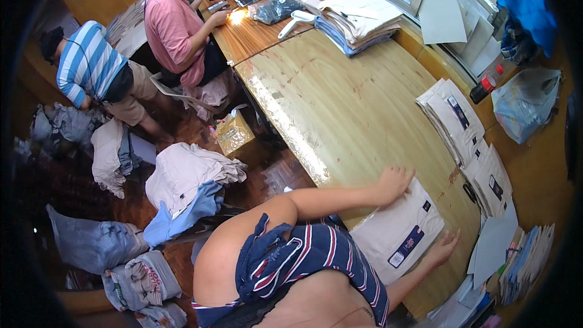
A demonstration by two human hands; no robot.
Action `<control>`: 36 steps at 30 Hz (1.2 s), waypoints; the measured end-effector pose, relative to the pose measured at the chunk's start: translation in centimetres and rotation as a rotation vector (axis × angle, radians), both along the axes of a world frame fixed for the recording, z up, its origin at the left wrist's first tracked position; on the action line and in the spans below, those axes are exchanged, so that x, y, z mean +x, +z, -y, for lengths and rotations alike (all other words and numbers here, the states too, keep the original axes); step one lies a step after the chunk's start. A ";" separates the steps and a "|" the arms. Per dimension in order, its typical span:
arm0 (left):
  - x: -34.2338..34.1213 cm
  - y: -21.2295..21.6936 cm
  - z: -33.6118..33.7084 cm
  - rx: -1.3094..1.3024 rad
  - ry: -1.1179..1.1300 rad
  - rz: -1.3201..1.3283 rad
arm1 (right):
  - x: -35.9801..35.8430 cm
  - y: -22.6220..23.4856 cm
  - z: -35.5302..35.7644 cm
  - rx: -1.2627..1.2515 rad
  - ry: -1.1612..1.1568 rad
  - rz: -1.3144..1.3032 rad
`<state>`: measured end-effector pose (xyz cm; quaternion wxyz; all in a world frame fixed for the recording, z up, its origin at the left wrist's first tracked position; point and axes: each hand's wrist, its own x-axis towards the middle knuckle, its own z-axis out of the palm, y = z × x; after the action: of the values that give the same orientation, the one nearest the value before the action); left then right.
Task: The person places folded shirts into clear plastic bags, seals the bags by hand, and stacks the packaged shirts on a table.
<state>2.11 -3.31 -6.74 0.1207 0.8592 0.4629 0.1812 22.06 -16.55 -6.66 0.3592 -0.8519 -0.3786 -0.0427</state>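
A: We start at the left. What lies on the floor there?

B: Loose heaps of pale and blue garments (188, 182) on the dark wooden floor (267, 176), with tied grey bundles (130, 270) nearer the edge. We judge them unsorted stock, kept off the work surface. Two other people stand behind: one in a blue-and-white striped shirt (88, 61) bent over a pile, one in a pink shirt (173, 27) at the far end of the table.

A: And our own hands?

B: Both rest on the folded beige garment with a dark blue label (398, 234), which lies flat on the long, light wooden table (340, 97) near its front edge. Our left hand (395, 183) sits on the upper left corner, fingers curled over the edge and closed lightly on the cloth. Our right hand (442, 248) lies at the lower right edge, fingers spread open and flat, gripping nothing. Opposite corners are pinned, so we judge the fold is being held square and smooth.

A: What is to the right?

B: A row of like-folded beige garments (467, 140) overlapping along the right side of the table, well apart from the one under our hands. Further right, a red-capped dark bottle (487, 85) and a clear plastic bag (525, 103) sit on the ledge.
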 end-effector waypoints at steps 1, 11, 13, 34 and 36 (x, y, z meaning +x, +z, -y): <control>0.8 -0.8 0.7 -0.152 -0.070 0.045 | -0.7 -0.4 -0.6 0.029 0.047 0.181; 4.1 -3.8 5.8 -0.032 -0.268 0.197 | -4.9 -4.4 -4.4 -0.603 -0.124 0.179; 3.9 -3.5 5.4 -0.081 -0.266 0.185 | -5.2 -3.9 -4.7 -0.671 -0.130 0.179; 4.7 -3.9 5.4 -0.076 -0.246 -0.049 | -4.4 -3.9 -4.0 -0.644 -0.010 0.187; 4.2 -5.1 4.1 -0.032 -0.263 -0.031 | -3.6 -3.0 -2.7 -0.418 0.133 0.159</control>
<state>6.31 -7.40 -11.84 0.1502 0.9131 0.3511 0.1433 18.51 -13.83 -9.67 0.1462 -0.8749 -0.4616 -0.0067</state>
